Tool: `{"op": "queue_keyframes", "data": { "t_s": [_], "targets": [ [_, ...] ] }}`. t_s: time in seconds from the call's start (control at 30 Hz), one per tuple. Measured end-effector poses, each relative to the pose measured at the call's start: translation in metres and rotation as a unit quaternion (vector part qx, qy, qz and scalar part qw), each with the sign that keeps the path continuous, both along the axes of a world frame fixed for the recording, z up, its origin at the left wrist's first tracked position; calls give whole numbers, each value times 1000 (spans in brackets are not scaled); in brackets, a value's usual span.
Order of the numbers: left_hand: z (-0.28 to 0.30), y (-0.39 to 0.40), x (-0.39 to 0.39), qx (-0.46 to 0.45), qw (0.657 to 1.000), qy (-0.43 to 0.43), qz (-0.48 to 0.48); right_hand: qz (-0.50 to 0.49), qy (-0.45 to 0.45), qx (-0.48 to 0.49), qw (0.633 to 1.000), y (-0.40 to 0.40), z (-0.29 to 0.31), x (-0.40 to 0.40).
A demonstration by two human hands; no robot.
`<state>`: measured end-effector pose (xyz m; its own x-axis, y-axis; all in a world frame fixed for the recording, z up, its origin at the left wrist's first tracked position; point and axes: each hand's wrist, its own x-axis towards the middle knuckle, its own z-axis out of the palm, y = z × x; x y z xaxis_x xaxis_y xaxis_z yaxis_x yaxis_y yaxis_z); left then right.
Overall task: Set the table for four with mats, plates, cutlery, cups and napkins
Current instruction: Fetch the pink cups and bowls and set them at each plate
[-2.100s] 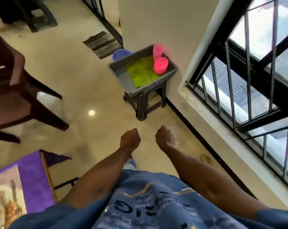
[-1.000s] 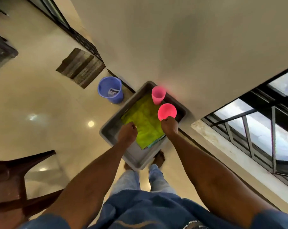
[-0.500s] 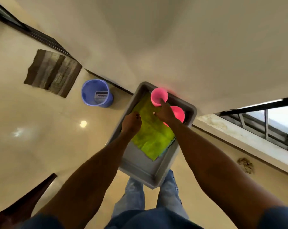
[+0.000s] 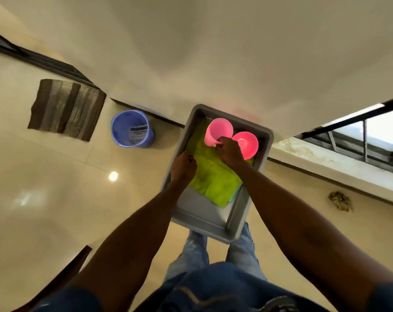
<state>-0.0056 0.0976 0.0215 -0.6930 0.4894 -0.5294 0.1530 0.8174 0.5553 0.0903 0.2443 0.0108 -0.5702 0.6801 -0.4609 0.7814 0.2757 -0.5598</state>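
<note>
A grey tub [image 4: 203, 221] stands below me against the wall. Inside it lies a folded lime-green napkin cloth [image 4: 213, 176] and two pink cups. My right hand [image 4: 230, 152] grips the handle of the far pink cup [image 4: 219, 132], which is tilted. The second pink cup [image 4: 247, 144] stands just right of that hand, partly hidden by it. My left hand [image 4: 183, 168] is over the left edge of the green cloth with fingers curled; whether it pinches the cloth cannot be told.
A blue bucket [image 4: 131, 128] sits on the tiled floor left of the tub, with a striped brown mat [image 4: 66, 109] further left. The wall rises right behind the tub. A window ledge [image 4: 333, 167] runs to the right. A dark chair edge [image 4: 62, 278] shows bottom left.
I have walked up to the tub and leaned over it. My right hand moved from the near cup to the far cup and took its handle, tilting it. My left hand slid toward the cloth's left edge.
</note>
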Motion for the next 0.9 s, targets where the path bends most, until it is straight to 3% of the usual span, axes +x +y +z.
{"op": "queue_keyframes", "data": {
  "t_s": [0.1, 0.3, 0.53, 0.63, 0.77, 0.9],
  "targets": [
    [19, -9, 6, 42, 998, 11, -38, -42, 29, -24, 998, -23, 24, 25],
    [44, -22, 28, 120, 977, -52, -170, -141, 63, -150, 976, -61, 84, 80],
    [66, -17, 104, 187, 925, -146, -296, -147, 36, -109, 983, -105, 152, 159],
    [74, -28, 140, 206, 902, -162, -343, -185, 51, -137, 972, -141, 170, 204],
    [78, -65, 192, 200, 878, -178, -397, -350, 157, -121, 916, -213, 186, 269],
    [101, -111, 245, 176, 837, -213, -472, -566, 267, 14, 779, -299, 191, 319]
  ]
}}
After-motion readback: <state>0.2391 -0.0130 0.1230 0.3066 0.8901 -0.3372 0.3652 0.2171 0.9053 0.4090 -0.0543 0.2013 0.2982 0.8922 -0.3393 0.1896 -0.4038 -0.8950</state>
